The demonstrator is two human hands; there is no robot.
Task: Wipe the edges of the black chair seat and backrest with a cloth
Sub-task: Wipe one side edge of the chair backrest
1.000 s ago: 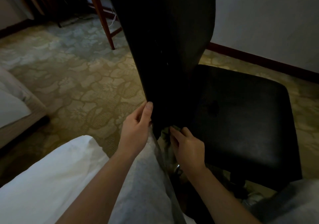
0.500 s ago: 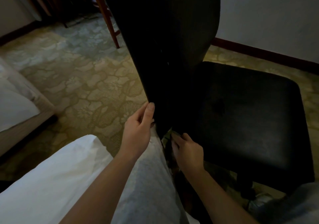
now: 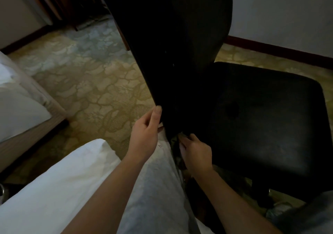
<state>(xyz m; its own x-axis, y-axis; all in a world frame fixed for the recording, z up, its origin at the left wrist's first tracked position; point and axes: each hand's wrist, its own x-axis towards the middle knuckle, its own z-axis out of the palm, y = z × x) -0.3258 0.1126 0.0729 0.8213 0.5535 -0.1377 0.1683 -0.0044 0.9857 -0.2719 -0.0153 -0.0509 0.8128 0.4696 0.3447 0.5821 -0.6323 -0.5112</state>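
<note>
The black chair's tall backrest rises in the middle, with its padded black seat to the right. My left hand grips the backrest's left edge near the bottom, thumb on the near face. My right hand sits at the gap where backrest meets seat, its fingers holding a pale crumpled cloth against the lower edge. Most of the cloth is hidden by the fingers and by shadow.
White bedding lies under my arms at the lower left. Another bed's corner stands at the left. Patterned carpet covers the floor. A wooden furniture leg shows behind the backrest, and a wall with dark skirting runs at the right.
The view has shifted a little, and both hands stay at the bottom of the backrest. The right hand with the cloth has barely moved along the lower edge.
</note>
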